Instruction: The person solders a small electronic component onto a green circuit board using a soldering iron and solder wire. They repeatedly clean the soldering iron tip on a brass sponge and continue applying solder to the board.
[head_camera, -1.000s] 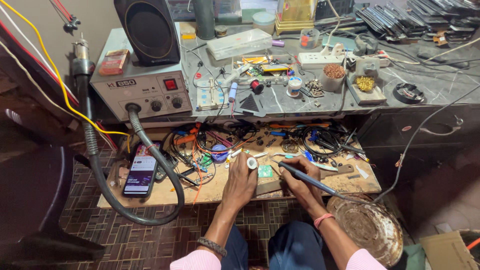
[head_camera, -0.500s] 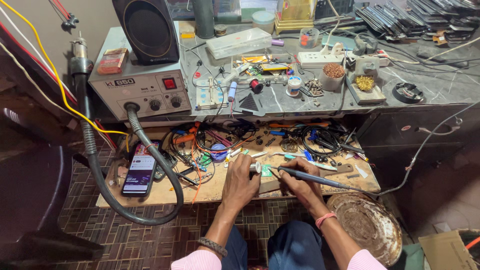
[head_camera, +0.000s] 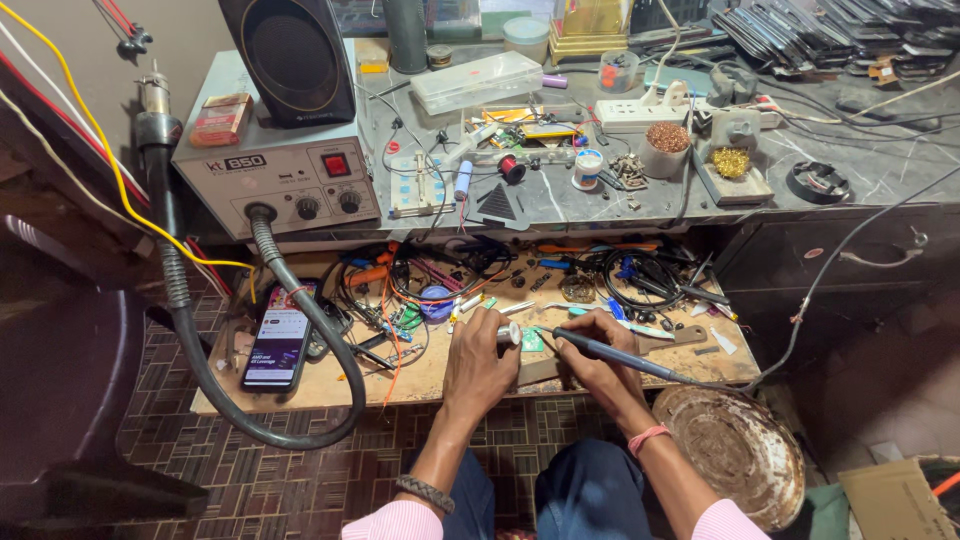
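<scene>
Cluttered wooden bench (head_camera: 330, 385): we grip the soldering iron (head_camera: 610, 352) in our right hand (head_camera: 590, 345), left hand (head_camera: 478, 350) pinching a solder spool (head_camera: 508, 333) beside the small green board (head_camera: 532, 341), apparently mid-soldering, needing steady tip placement.

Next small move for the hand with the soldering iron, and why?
Probably lower the soldering iron tip onto the small green circuit board: the right hand holds the tip just above it, while the left hand holds a small white spool beside it.

an electronics repair workshop: a hot-air rework station (head_camera: 275, 180), a soldering iron (head_camera: 620, 356), tangled wires (head_camera: 420, 280) and stacked phone parts (head_camera: 820, 30) crowd the bench (head_camera: 600, 200).
</scene>
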